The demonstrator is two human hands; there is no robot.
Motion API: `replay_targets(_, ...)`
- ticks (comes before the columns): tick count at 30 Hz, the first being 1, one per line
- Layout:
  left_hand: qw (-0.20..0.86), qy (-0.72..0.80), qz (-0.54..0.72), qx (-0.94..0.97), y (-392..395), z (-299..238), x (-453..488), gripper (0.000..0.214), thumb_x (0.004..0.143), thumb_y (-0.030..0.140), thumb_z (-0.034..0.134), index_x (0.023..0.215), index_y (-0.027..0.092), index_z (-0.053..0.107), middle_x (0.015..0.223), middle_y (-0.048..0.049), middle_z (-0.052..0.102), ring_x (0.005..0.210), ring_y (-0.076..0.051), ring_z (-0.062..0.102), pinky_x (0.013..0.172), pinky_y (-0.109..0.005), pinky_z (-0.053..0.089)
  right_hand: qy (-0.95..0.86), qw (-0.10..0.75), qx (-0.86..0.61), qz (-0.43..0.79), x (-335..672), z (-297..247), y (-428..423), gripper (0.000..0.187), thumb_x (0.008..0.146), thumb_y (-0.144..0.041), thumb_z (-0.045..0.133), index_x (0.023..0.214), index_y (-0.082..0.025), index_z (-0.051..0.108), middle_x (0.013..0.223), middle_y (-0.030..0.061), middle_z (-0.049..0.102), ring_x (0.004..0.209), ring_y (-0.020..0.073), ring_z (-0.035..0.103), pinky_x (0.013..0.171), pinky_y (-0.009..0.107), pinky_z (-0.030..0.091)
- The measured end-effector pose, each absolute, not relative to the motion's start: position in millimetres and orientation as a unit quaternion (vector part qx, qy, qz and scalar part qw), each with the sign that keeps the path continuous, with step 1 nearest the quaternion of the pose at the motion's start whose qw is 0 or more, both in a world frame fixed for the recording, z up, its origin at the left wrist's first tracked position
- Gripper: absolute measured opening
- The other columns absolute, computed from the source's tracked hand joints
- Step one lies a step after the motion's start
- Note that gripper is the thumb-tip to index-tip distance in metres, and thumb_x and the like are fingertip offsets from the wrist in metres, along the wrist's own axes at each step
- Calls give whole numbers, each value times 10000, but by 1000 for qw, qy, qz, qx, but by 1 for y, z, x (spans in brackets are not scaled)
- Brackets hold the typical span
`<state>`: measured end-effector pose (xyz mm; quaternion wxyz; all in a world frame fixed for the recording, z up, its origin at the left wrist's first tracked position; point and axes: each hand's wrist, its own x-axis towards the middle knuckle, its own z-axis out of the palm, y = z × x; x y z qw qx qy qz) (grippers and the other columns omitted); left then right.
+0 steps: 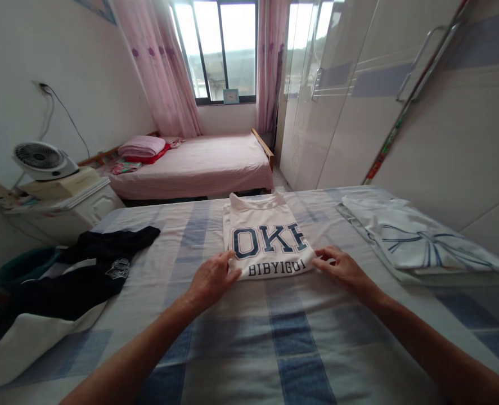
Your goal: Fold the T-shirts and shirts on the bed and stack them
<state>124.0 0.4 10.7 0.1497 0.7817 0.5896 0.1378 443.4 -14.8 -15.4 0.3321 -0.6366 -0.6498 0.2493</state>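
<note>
A folded white T-shirt (266,225) with dark blue lettering lies in the middle of a bed covered by a blue-and-white checked sheet (274,337). My left hand (211,278) grips the shirt's near left corner, fingers curled over the edge. At the near right corner my right hand (342,267) pinches the hem. Both forearms reach in from the bottom of the view.
A black garment (89,270) lies crumpled at the bed's left side. Folded white clothes with blue stripes (418,242) sit at the right. A white wardrobe (401,112) stands along the right, a pink bed (198,163) beyond, a small fan (42,160) on a cabinet at left.
</note>
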Motion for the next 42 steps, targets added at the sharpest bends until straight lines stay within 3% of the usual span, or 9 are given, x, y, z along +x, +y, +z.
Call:
replay_targets(5,293,603,243,701,7,5,116,371,753,328,612,1082,156,601,756,-24,663,668,-164,607,644,-258,433,-630,379,-594,326,443,-16,-16,338,733,-479,639,876,-180,705,966,75,639,785,175,591,676,285,485)
replay_targets(12,550,607,313,480,21,1,120,458,608,453,745,884,138,558,499,74,488,409,-62,410,404,-177,243,-563,393,-562,461,433,-8,-15,361,697,-539,645,781,-194,579,570,-48,499,497,91,424,507,239,360)
replay_targets(20,471,579,360,560,10,-1,113,256,669,378,663,685,166,521,477,78,476,349,-33,326,360,-170,198,-562,334,-591,472,437,-4,-14,427,680,-522,642,904,-165,577,641,-36,536,485,76,402,456,231,279)
replay_targets(25,542,579,299,531,0,0,110,379,667,485,676,833,166,556,461,98,447,348,-42,332,364,-171,193,-556,336,-596,470,442,-3,-14,536,679,-506,633,1061,-142,542,565,-73,479,465,86,410,451,233,294)
replay_targets(28,577,545,286,536,-1,-1,112,383,597,457,726,754,158,545,533,85,474,372,-27,319,363,-172,200,-567,331,-598,458,442,-6,-14,537,684,-489,613,1086,-138,547,560,-76,478,442,86,411,433,233,293)
replay_targets(32,524,588,250,563,-3,-2,109,243,645,355,661,680,174,504,504,89,452,353,-41,302,360,-188,226,-600,300,-642,372,447,-12,-17,437,702,-410,584,1058,-156,592,603,-35,574,481,115,503,459,250,360)
replay_targets(35,390,630,196,643,2,6,103,142,725,309,596,736,175,549,554,40,551,414,-96,450,429,-219,337,-654,253,-669,247,457,-6,-17,366,714,-373,596,1029,-191,637,681,0,665,587,154,602,569,277,441)
replay_targets(38,188,621,206,733,23,21,109,204,822,320,529,939,179,618,842,-55,684,720,-188,634,672,-294,467,-693,259,-661,126,453,15,-4,374,796,-420,542,1086,-205,637,850,45,712,729,197,656,686,319,481)
replay_targets(42,75,560,215,796,73,23,155,352,894,258,447,1211,187,581,1329,-119,554,1187,-247,537,991,-349,403,-747,299,-587,91,402,37,42,489,910,-434,372,1279,-166,548,1313,118,576,1192,237,542,995,369,405)
